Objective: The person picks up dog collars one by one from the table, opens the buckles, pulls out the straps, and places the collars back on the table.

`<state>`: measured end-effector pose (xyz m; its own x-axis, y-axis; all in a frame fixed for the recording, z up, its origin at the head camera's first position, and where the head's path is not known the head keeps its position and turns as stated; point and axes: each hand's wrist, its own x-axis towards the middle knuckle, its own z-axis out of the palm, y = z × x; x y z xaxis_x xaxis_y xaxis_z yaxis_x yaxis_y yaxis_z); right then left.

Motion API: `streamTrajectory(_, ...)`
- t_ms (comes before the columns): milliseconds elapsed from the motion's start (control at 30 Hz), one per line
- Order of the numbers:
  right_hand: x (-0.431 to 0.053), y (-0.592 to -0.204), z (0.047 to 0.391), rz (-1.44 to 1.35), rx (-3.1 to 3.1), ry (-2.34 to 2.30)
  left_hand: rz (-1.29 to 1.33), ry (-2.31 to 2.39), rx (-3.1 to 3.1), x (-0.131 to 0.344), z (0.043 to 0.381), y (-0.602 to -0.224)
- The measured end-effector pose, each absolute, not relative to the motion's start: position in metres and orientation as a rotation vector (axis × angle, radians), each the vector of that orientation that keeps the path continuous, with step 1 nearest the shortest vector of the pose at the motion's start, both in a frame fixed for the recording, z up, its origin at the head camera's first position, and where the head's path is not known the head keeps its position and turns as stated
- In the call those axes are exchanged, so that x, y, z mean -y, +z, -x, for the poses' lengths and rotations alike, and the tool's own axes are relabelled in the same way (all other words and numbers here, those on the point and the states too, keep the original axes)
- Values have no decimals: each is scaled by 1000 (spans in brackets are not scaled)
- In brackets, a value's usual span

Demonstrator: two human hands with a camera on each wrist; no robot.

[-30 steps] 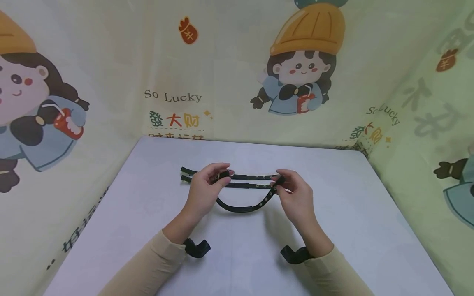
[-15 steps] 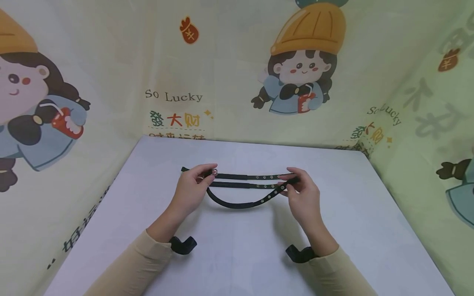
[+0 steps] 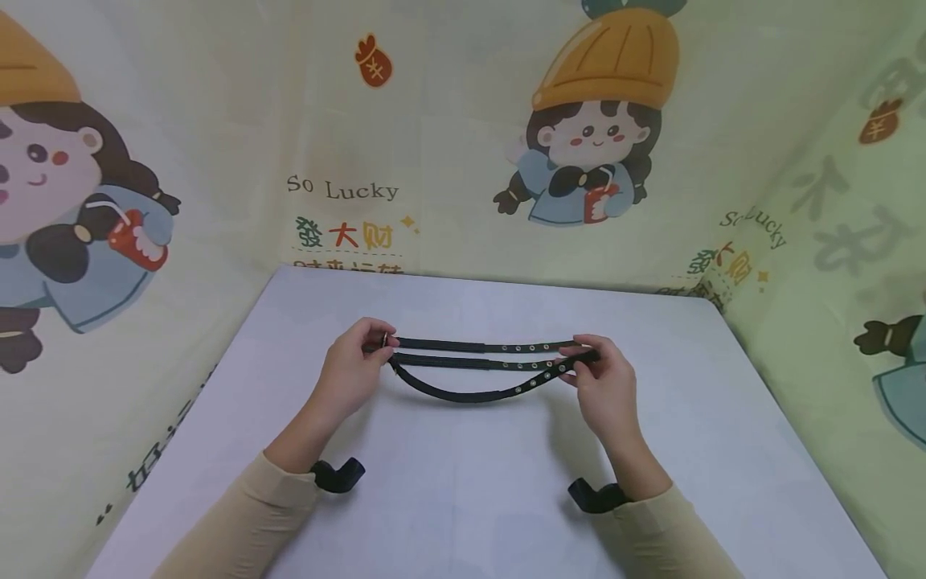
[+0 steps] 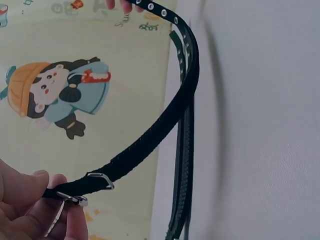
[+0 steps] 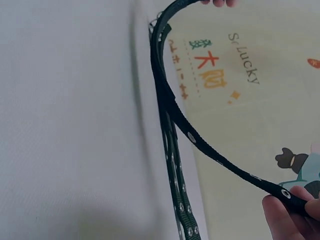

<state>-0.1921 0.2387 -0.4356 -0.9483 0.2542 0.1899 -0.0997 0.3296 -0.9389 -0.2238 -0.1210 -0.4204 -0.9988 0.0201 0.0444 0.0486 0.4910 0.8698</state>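
Note:
A black collar point(image 3: 470, 397) with metal eyelets hangs in a shallow curve between both hands. My left hand point(image 3: 346, 368) pinches its buckle end; the silver buckle point(image 4: 72, 199) sits between thumb and fingers in the left wrist view, close to a metal loop point(image 4: 104, 181). With thumb and fingers, my right hand point(image 3: 609, 390) grips the eyelet end, and one eyelet point(image 5: 285, 194) shows beside the fingertips in the right wrist view. Behind it, two similar black collars, a far one point(image 3: 441, 346) and a nearer one point(image 3: 452, 363), lie side by side on the table; the hands partly hide their ends.
The white table point(image 3: 463, 498) is bordered by a cloth backdrop point(image 3: 448, 161) printed with cartoon figures and lettering, behind and at both sides. Black curved pieces, one on the left wrist point(image 3: 340, 476) and one on the right wrist point(image 3: 596, 496), stick out inward over the table.
My hands have moved apart, the left one further to the left and the right one to the right. The held collar has stretched from a deep loop into a shallower curve.

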Motion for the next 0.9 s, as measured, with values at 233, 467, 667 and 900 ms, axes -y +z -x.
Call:
streamTrajectory(233,-245,-438,194,234,2377,1651,-21,-1545,2665,136,228,-426)
streamTrajectory(467,-251,-444,198,330,2402,1716,-155,-1639,2656,149,236,-435)
streamTrajectory(667,-256,-449,202,394,2398,1829,-237,-1764,2634,159,241,-445)
streamTrajectory(900,-258,-450,203,433,2389,1928,-271,-1988,2546,171,244,-456)
